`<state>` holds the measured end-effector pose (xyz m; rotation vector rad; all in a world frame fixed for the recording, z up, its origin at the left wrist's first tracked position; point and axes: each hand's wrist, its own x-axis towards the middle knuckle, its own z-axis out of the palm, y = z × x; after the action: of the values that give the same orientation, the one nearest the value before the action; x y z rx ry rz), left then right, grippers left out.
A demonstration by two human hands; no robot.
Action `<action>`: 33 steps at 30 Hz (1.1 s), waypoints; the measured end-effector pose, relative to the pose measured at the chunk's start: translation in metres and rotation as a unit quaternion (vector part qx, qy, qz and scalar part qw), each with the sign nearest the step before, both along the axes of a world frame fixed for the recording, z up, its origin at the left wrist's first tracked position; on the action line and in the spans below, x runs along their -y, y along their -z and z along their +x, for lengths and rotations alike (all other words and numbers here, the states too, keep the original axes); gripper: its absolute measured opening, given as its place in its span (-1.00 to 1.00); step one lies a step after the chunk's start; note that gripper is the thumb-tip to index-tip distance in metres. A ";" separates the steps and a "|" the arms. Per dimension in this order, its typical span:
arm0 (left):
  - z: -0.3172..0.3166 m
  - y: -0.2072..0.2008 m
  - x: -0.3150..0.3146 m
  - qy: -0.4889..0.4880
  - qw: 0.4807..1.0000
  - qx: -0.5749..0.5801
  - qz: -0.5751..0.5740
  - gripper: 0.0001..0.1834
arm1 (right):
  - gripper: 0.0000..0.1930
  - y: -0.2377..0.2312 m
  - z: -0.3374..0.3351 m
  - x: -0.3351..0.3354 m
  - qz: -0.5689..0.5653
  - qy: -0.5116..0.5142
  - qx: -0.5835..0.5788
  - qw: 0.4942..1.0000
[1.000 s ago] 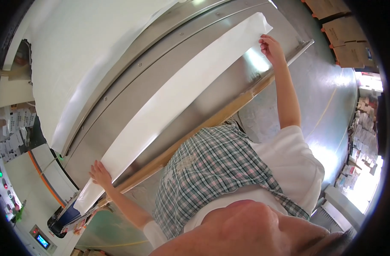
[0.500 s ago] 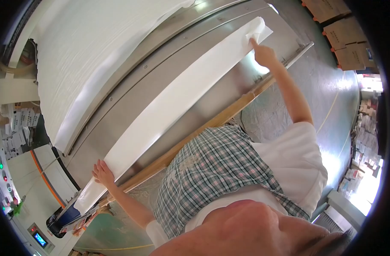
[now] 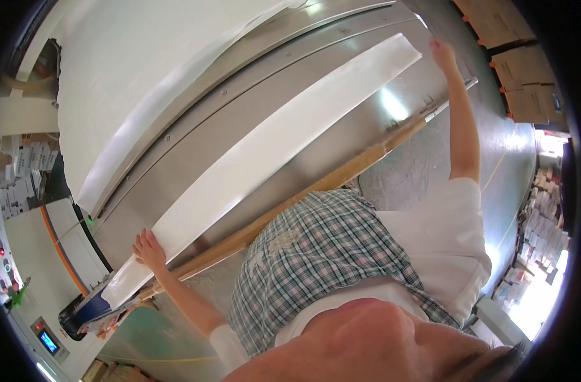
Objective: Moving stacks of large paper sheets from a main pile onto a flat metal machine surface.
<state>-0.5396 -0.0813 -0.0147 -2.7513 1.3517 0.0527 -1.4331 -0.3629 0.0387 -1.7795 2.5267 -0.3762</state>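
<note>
A long white strip of thin, sheet-like material (image 3: 284, 143) lies along the metal table (image 3: 360, 121). My left hand (image 3: 150, 251) rests on its near-left part with fingers spread. Beyond the far-right end of the strip, my right hand (image 3: 442, 54) is lifted away from it. The right fingers are small and blurred, so their pose is unclear, and I see nothing held there. At the lower left the strip runs to a dark blue part (image 3: 93, 310) at the table's end.
A wooden rail (image 3: 329, 181) edges the table in front of me. Wide white sheeting (image 3: 138, 76) covers the machine behind. A control panel with buttons (image 3: 1, 254) and a small screen (image 3: 48, 341) are at left. Cardboard boxes (image 3: 523, 67) stand at far right.
My right hand has let go of the strip's far end and moved right, away from it. That end, folded up before, now lies flatter. My left hand stays on the strip.
</note>
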 end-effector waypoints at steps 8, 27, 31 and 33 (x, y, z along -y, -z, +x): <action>0.022 0.012 0.009 0.142 0.982 0.109 0.062 -0.66 | -0.49 0.139 0.001 0.075 0.082 -0.162 -0.010 0.983; -0.026 0.014 -0.084 0.063 0.952 0.029 -0.298 -0.50 | -0.54 0.057 0.259 -0.076 0.361 -0.419 0.248 0.796; -0.033 0.019 -0.088 0.019 0.934 0.038 -0.356 -0.52 | -0.57 0.062 0.344 -0.101 0.388 -0.498 0.263 0.730; -0.031 0.019 -0.089 0.024 0.933 0.048 -0.356 -0.52 | -0.58 0.066 0.383 -0.112 0.365 -0.568 0.261 0.690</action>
<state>-0.5707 0.0074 -0.0339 -3.1984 1.6646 -0.7028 -1.0499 -0.2511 -0.0271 -1.9813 0.6670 0.1738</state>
